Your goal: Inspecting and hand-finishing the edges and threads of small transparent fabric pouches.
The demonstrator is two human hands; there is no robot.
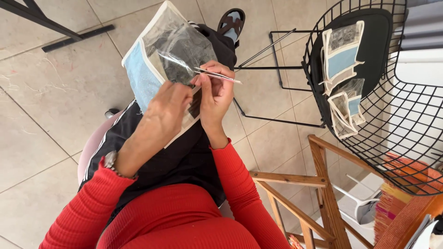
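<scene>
Item 1: pouch (159, 55), flat, clear plastic front with a light blue panel and cream edge binding. I log it resting tilted on the lap, over black trousers (175, 157), far of the red-sleeved arms and left of centre.

Item 2: left hand (166, 113), a beaded bracelet (113, 163) at the wrist. I see its grip closed around the near right edge of the pouch, fingers curled under and thumb on top.

Item 3: right hand (216, 92), just right of the left hand and touching the pouch at the same edge. Its grip is pinched shut, fingertips together on a thin pale strip (217, 75) that runs from the pouch face out to the right. I cannot tell whether this strip is a tool or a loose piece of binding.

Item 4: black wire basket chair (401, 120), far right, well apart from the hands. On its dark seat pad lie two smaller pouches (344, 74) of the same clear, blue and cream make, one just near of the other.

Item 5: wooden frame (323, 189), near right, beside an orange woven piece (406, 203).

Item 6: tiled floor (55, 92), beige, under everything. A sandalled foot (231, 23) shows at the far edge.
</scene>
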